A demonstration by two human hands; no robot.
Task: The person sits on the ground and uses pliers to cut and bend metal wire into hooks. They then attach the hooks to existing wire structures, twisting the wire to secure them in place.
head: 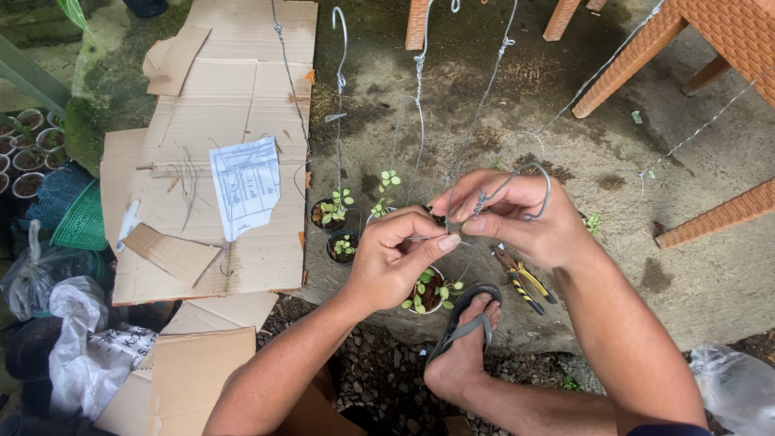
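At frame centre, our left hand (397, 262) and right hand (525, 218) fingers pinched the wire hanger (517, 182), mid-twist; next needs a steady grip.

Flattened brown cardboard sheets (234, 97) lie on the ground's left side, a white printed paper (245, 186) on them. Right of them stand small potted seedlings (333, 211); yellow-handled pliers (523, 282) lie further right, beside the sandalled foot (464, 339).

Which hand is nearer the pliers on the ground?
Right. The right hand holds wire just above the pliers; the left hand is farther off to their left.
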